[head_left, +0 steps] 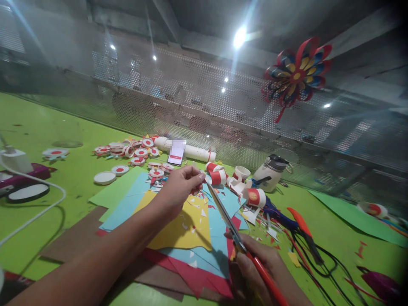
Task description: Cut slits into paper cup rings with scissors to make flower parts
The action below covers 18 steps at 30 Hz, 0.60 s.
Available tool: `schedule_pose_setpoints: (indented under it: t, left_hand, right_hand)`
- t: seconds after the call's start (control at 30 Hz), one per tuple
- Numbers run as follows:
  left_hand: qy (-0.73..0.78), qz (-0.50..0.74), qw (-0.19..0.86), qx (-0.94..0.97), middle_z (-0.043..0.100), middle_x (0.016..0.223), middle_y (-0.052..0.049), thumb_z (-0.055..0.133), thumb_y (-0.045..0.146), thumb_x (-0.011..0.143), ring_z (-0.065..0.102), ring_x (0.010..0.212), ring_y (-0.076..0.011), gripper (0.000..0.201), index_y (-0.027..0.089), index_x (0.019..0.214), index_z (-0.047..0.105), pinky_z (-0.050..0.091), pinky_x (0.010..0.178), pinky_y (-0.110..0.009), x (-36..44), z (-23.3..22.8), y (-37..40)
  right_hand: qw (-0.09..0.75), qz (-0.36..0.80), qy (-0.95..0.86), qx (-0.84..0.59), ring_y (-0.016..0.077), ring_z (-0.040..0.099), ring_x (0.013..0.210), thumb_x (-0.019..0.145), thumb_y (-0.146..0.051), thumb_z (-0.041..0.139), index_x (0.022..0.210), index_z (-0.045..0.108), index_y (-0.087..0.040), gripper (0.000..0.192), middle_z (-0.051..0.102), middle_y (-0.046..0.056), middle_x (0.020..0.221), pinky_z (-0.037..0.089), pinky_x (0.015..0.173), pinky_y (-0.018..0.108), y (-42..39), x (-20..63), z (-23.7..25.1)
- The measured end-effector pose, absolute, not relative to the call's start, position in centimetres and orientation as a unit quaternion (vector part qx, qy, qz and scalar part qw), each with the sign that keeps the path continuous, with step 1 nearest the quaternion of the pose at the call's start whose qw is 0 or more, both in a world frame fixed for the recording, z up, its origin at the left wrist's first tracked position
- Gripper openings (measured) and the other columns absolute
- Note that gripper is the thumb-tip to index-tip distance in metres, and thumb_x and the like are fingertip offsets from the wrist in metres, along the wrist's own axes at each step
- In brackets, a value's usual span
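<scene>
My left hand [180, 189] is closed in a pinch above the sheets of coloured paper. Whatever lies between its thumb and finger is too small to make out, though a pale bit shows at the fingertips. My right hand [258, 259] grips a pair of scissors [225, 212] with red handles, the long blades pointing up to the left fingertips. Below both hands lie a yellow sheet [178, 231] strewn with white snippets, light blue paper [123, 208] and red paper [188, 274], stacked on brown cardboard [75, 238].
Round white-and-red paper pieces [140, 153] are heaped at the back left, near a phone [176, 153] leaning on a white tube [200, 153]. Paper cups [255, 197] and a jug [270, 172] stand right of centre. An orange-and-blue tool [299, 223] and cables lie at right.
</scene>
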<state>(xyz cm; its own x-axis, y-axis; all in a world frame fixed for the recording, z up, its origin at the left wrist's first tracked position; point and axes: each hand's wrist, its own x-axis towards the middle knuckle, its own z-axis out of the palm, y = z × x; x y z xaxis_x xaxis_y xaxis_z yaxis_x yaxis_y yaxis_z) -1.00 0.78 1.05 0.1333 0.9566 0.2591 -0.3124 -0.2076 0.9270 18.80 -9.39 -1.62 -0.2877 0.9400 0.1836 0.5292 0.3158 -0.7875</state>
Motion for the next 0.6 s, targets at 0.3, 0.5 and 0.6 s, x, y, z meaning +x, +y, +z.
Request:
schedule_pose_setpoints:
  t: [0.3,0.5,0.6]
  left_hand:
    - [0.311,0.599,0.547,0.495,0.052,0.059,0.001,0.058,0.024,0.075,0.042,0.05,-0.0059,0.014,0.013,0.069,0.052,0.032,0.051,-0.021,0.0,0.9,0.2]
    - [0.315,0.607,0.556,0.472,0.053,0.058,0.001,0.059,0.022,0.074,0.043,0.048,-0.0058,0.013,0.013,0.068,0.051,0.033,0.049,-0.02,0.3,1.1,0.0]
    - [0.321,0.611,0.556,0.463,0.054,0.057,0.002,0.059,0.021,0.075,0.043,0.047,-0.0052,0.014,0.014,0.067,0.049,0.034,0.05,-0.02,0.4,1.2,-0.2]
  right_hand:
    - [0.341,0.307,-0.734,-0.502,0.015,0.056,0.059,0.084,-0.054,0.041,0.106,0.064,-0.017,0.049,0.062,0.003,0.07,0.045,0.053,0.021,-9.6,18.3,-1.2]
    - [0.364,0.288,-0.736,-0.492,0.0161,0.059,0.063,0.085,-0.051,0.042,0.103,0.066,-0.017,0.045,0.063,0.002,0.071,0.047,0.057,0.021,-9.6,18.1,-1.4]
    - [0.365,0.285,-0.74,-0.488,0.0168,0.061,0.068,0.086,-0.049,0.043,0.105,0.066,-0.017,0.043,0.063,0.003,0.073,0.048,0.062,0.021,-9.5,18.3,-1.4]
